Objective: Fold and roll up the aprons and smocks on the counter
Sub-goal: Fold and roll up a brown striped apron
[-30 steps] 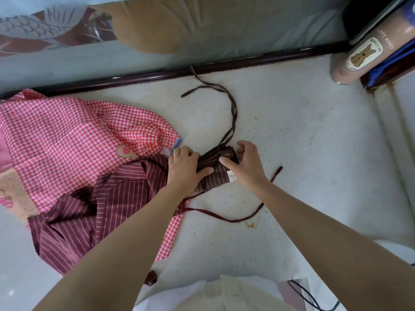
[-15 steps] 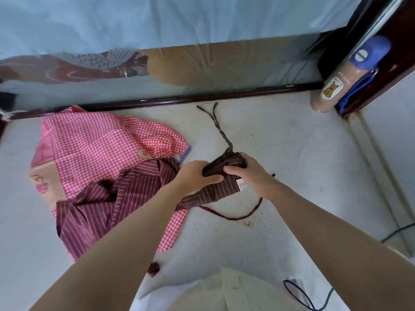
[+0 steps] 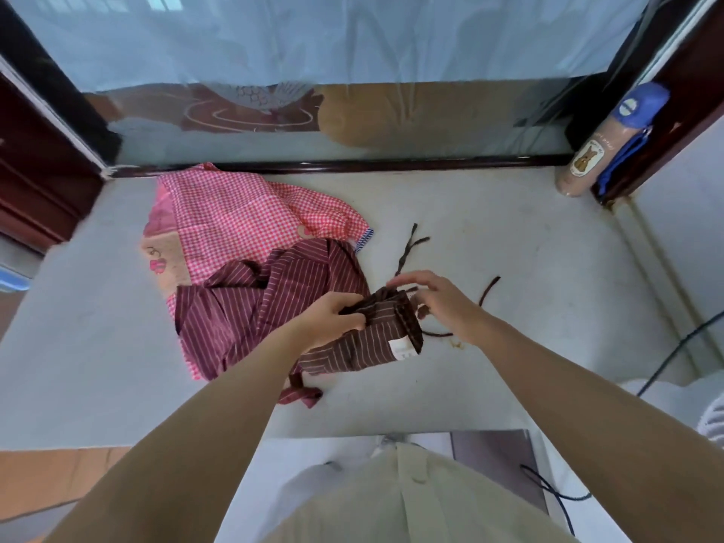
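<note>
A dark brown apron with thin pale stripes [image 3: 372,342], folded into a thick bundle with a white label at one end, is gripped by the left hand [image 3: 333,319] near the middle of the counter [image 3: 529,248], its thin brown ties [image 3: 407,250] trailing toward the back edge. Just to its left a maroon striped garment [image 3: 243,311] lies crumpled, overlapping a pink gingham smock [image 3: 243,217] spread loosely toward the back left corner.

The roll [image 3: 376,339] is brown pinstriped, the apron [image 3: 250,307] maroon striped, the smock [image 3: 243,217] pink gingham, perhaps beige-patched.
</note>
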Available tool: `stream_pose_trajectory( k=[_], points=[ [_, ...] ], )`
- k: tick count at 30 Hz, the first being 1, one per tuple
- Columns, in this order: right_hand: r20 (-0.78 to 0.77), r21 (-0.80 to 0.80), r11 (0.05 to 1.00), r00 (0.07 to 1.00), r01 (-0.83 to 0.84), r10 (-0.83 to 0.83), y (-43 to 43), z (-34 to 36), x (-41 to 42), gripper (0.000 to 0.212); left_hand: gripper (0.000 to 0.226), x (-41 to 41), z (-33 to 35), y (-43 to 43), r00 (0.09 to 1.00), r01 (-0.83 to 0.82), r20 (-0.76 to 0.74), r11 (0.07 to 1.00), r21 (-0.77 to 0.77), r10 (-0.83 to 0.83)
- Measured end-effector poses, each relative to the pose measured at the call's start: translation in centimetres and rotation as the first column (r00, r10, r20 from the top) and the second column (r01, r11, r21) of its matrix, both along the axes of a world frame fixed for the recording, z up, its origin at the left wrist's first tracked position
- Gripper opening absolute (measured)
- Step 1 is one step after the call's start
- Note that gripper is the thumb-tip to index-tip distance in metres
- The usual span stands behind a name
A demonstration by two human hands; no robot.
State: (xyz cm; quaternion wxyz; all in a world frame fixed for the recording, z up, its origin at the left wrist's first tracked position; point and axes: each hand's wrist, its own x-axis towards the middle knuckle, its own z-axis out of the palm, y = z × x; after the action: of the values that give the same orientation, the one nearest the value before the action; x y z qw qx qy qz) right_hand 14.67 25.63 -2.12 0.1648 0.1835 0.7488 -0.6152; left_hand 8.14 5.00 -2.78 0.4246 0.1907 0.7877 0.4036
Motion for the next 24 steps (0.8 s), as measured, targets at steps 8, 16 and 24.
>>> stream_pose_trajectory(
  k=[8,16,24],
  points=[
    [-0.039,0.005,0.982,0.981,-0.191,0.191,-4.2,0.2,3.1,0.006,0.017,3.9,0.0,-6.4,0.999,0.017,0.047,1.0,0.011,-0.017],
    [-0.003,0.251,0.938,0.969,-0.238,0.246,-8.3,0.0,3.7,0.012,0.012,7.3,0.0,-9.2,0.98,0.172,-0.083,0.977,-0.125,-0.183],
    [-0.086,0.198,0.965,0.977,-0.175,0.194,-8.6,-0.4,5.8,0.012,0.014,8.2,0.3,-11.5,0.98,0.001,0.2,0.997,0.082,-0.017]
  ],
)
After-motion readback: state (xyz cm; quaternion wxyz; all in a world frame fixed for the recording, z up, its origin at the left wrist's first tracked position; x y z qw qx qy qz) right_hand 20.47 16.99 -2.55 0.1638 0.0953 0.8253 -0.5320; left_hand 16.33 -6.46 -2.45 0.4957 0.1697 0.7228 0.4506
